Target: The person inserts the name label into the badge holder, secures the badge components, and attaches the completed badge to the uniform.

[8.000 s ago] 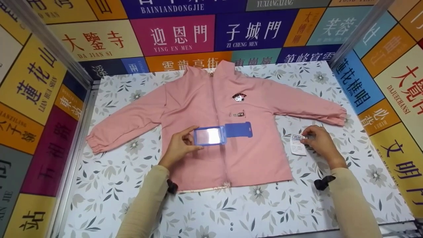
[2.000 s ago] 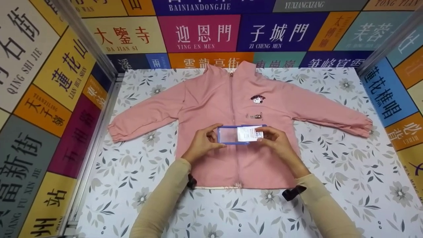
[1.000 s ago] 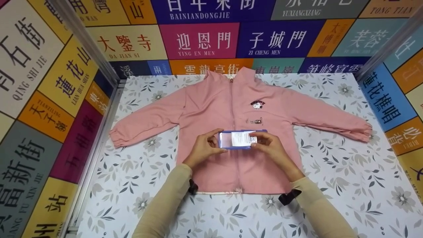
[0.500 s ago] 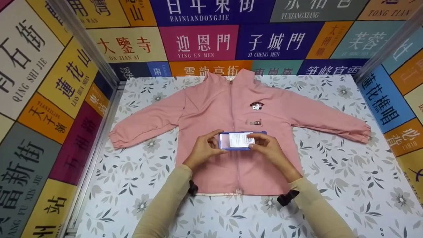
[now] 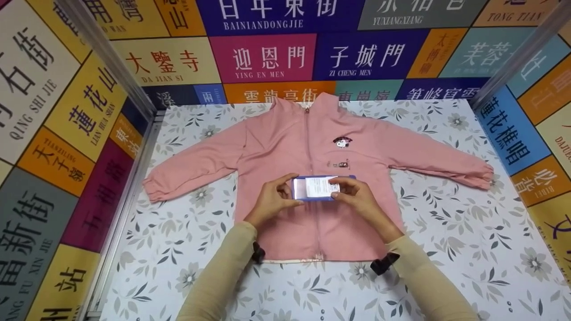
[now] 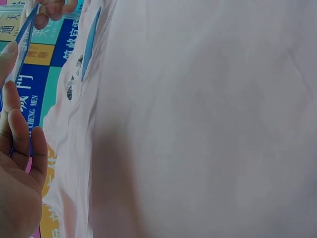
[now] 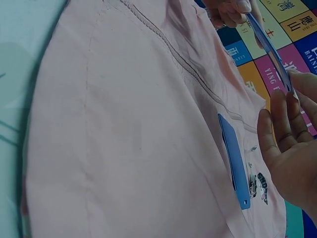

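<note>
My left hand (image 5: 273, 199) pinches the left end of a blue-rimmed clear card holder (image 5: 299, 189), raised over a pink zip jacket (image 5: 285, 236). From the right, my right hand (image 5: 360, 204) pinches the end of a white printed card (image 5: 316, 186), which covers most of the holder's window. Whether the card lies inside the holder or on top of it, I cannot tell. In the right wrist view the holder (image 7: 271, 52) is seen edge-on between both hands. Apart from it, a flat blue piece (image 7: 234, 161) lies on the jacket.
The jacket is spread face up, sleeves outstretched, on a floral-patterned table (image 5: 446, 249). A cartoon patch (image 5: 343, 142) and a small metal clip (image 5: 342, 164) sit on its chest. Colourful lettered panels (image 5: 263, 58) wall the back and sides.
Eight seconds ago my right hand held the card beyond the jacket's right side. It has since brought the card to the holder and slid it leftward along the window, slightly further in the last second.
</note>
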Demonstrator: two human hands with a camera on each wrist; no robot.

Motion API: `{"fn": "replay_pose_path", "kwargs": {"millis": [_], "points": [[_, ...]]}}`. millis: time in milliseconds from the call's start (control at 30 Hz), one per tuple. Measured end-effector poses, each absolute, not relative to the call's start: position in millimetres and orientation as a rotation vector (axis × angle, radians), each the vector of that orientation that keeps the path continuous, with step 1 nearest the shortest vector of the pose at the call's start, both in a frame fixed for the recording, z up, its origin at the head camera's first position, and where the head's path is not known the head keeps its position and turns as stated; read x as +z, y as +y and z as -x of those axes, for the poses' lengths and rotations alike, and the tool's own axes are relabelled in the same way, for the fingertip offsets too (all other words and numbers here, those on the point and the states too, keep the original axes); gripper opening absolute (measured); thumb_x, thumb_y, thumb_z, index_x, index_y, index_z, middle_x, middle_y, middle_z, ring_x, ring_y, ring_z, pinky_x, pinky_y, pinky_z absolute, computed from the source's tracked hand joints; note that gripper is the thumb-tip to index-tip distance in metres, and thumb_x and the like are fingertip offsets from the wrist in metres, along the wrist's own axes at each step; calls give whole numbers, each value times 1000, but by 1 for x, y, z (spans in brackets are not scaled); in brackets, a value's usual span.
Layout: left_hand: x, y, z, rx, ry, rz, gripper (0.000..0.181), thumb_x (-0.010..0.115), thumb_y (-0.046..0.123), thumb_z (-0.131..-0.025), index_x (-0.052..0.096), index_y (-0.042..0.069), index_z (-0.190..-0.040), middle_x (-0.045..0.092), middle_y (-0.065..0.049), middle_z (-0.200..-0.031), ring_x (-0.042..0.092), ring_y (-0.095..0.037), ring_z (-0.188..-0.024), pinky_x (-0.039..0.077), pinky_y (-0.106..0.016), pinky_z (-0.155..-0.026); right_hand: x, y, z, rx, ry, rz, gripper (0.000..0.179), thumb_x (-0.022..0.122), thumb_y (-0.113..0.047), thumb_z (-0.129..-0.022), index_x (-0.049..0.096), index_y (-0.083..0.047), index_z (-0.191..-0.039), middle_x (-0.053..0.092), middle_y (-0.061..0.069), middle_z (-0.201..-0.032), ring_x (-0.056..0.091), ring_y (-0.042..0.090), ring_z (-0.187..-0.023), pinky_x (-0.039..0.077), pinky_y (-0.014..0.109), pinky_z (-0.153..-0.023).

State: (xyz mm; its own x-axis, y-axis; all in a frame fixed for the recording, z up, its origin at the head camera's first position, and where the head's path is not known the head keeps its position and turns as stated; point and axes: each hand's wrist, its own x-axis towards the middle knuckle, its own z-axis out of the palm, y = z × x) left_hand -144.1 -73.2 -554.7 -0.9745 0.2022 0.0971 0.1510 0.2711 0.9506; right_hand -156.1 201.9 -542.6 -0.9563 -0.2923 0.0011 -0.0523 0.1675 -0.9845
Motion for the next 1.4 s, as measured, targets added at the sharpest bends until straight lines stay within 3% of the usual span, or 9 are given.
{"fn": "replay_pose_path", "kwargs": {"millis": [267,500,800,1133,1400], "points": [[-555,-75,145,1858,2468,-403,75,93,18,-65,62,16,-134,59,-3,-69,52,-8,-61,46,-20,-57,-543,201,156,-1898,2241,371,39,76,-8,-84,67,-2,-121,68,-4,-110,56,8,-87,48,18,-77],[-555,-73,145,1884,2455,-415,75,93,15,-65,62,17,-133,57,0,-68,50,-6,-59,45,-19,-55,-543,199,156,-1891,2246,347,39,76,-5,-84,67,-1,-121,65,7,-114,53,9,-84,47,18,-75],[-554,-72,144,1888,2446,-418,76,92,13,-65,61,10,-134,58,1,-67,51,-6,-59,46,-19,-55,-532,194,152,-1896,2213,314,39,74,2,-83,65,6,-121,63,15,-119,54,9,-83,48,16,-74],[-555,-70,145,1874,2449,-434,73,92,16,-66,63,23,-132,60,-1,-67,53,-5,-59,48,-19,-58,-517,187,144,-1897,2225,361,36,73,0,-84,66,6,-119,64,19,-120,57,10,-85,49,18,-76],[-556,-68,145,1914,2415,-435,74,91,7,-66,62,9,-133,60,-3,-67,53,-5,-59,45,-18,-57,-516,182,143,-1936,2162,294,32,72,2,-85,67,6,-117,61,21,-124,58,8,-86,50,16,-75]]}}
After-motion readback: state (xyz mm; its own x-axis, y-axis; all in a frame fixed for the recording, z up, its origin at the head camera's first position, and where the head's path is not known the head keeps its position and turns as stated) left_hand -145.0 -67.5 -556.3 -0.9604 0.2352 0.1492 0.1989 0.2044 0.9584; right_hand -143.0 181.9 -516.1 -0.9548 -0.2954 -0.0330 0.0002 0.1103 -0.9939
